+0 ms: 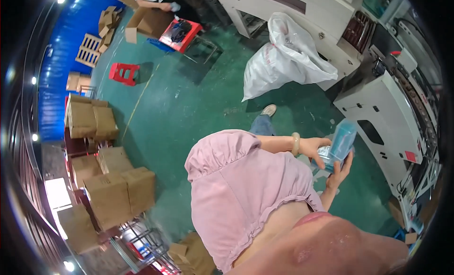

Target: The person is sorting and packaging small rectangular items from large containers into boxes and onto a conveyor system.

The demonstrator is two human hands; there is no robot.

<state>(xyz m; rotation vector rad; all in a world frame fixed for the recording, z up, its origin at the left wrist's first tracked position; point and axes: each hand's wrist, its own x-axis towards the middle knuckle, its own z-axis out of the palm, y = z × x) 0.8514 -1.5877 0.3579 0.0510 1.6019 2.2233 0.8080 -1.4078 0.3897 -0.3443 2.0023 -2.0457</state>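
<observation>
Two clear, blue-tinted plastic containers (343,138) are held together at the right, beside a white machine. Their exact kind is blurred. My left hand (312,148), with a pale bangle on its wrist, grips the lower part from the left, its thumb and fingers closed on it. Under and to the right of them, my right hand (338,174) curls its fingers up around the lower part. The upper container stands tilted above both hands. Its far side and part of my right palm are hidden.
A large white sack (288,59) leans by the white machine (383,109). A red stool (124,74) and a red-topped table (182,34) stand farther off, where another person's hand (165,6) shows by an open carton (149,23). Cardboard boxes (106,199) are stacked at left.
</observation>
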